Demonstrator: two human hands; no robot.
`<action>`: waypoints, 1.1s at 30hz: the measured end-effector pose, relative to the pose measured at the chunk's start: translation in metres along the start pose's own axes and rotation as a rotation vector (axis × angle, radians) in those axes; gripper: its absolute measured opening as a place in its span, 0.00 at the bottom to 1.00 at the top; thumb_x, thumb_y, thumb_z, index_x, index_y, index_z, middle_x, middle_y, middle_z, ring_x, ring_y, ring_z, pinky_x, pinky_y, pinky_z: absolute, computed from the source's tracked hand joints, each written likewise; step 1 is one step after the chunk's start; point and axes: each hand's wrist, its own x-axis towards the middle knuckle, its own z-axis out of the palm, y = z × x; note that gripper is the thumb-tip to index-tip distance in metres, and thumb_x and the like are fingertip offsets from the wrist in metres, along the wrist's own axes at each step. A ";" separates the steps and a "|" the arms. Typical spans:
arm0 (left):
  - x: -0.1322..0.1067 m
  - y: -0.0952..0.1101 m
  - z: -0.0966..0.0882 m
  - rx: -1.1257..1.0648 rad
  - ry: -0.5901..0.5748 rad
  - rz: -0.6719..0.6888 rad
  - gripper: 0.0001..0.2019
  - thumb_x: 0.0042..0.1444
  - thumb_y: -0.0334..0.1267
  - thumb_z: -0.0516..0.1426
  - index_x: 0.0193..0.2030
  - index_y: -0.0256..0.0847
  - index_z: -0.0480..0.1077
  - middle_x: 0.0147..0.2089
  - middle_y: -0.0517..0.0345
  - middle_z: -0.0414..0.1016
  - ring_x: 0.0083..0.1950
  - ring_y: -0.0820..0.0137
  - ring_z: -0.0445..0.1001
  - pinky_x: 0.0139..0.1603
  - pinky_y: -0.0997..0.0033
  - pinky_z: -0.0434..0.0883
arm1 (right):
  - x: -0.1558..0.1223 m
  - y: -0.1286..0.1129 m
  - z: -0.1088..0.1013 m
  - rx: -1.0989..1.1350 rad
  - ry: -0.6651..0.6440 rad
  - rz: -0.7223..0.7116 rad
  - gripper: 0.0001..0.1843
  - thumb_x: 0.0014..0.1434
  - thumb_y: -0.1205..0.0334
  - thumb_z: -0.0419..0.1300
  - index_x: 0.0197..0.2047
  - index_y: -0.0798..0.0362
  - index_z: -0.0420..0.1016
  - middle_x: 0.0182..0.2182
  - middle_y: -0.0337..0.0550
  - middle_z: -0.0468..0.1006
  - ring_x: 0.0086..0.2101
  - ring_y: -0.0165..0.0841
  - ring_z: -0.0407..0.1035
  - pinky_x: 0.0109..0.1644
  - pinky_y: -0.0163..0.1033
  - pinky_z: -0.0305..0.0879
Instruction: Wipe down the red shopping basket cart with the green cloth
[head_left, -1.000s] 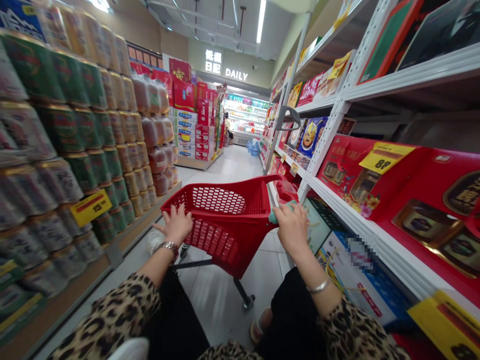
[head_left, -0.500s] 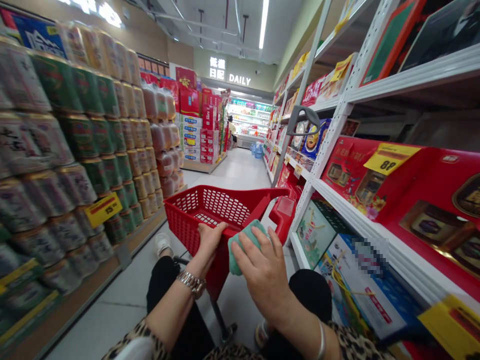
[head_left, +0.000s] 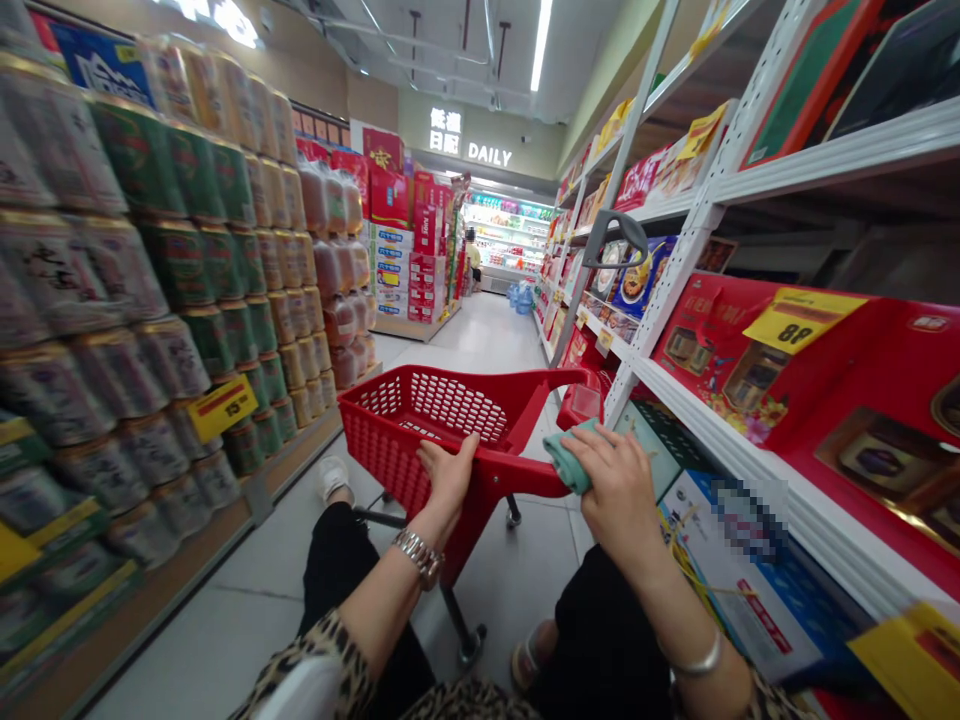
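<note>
Head view shows "DAILY" sign (head_left: 490, 154) beyond cart (head_left: 484, 497).

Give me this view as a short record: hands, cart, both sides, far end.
Left hand: against the near rim of the cart
Right hand: holding a green cloth at the cart's handle end
Cart: red, on the tiled floor
Left side: stacked cans
Right side: white shelf with red boxes
Far end: lit DAILY sign
</note>
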 end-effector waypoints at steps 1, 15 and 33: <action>-0.004 0.003 0.004 0.000 -0.012 -0.040 0.52 0.55 0.63 0.58 0.74 0.34 0.39 0.78 0.25 0.43 0.81 0.48 0.38 0.78 0.51 0.49 | 0.001 0.008 0.002 -0.028 -0.013 0.018 0.32 0.53 0.82 0.51 0.54 0.46 0.80 0.55 0.41 0.82 0.58 0.42 0.67 0.68 0.53 0.51; -0.069 -0.006 0.022 0.079 -0.387 0.068 0.52 0.48 0.40 0.66 0.77 0.36 0.47 0.80 0.32 0.45 0.78 0.50 0.53 0.75 0.54 0.57 | 0.022 0.032 0.025 -0.383 -0.242 0.126 0.21 0.60 0.76 0.55 0.47 0.46 0.83 0.51 0.43 0.83 0.57 0.47 0.63 0.67 0.54 0.46; 0.023 -0.032 -0.096 0.828 -0.115 0.636 0.13 0.62 0.48 0.54 0.34 0.43 0.72 0.41 0.46 0.82 0.48 0.54 0.77 0.74 0.37 0.47 | -0.010 0.105 0.084 -0.244 0.079 0.257 0.27 0.59 0.76 0.52 0.57 0.51 0.80 0.58 0.53 0.78 0.63 0.51 0.59 0.67 0.68 0.44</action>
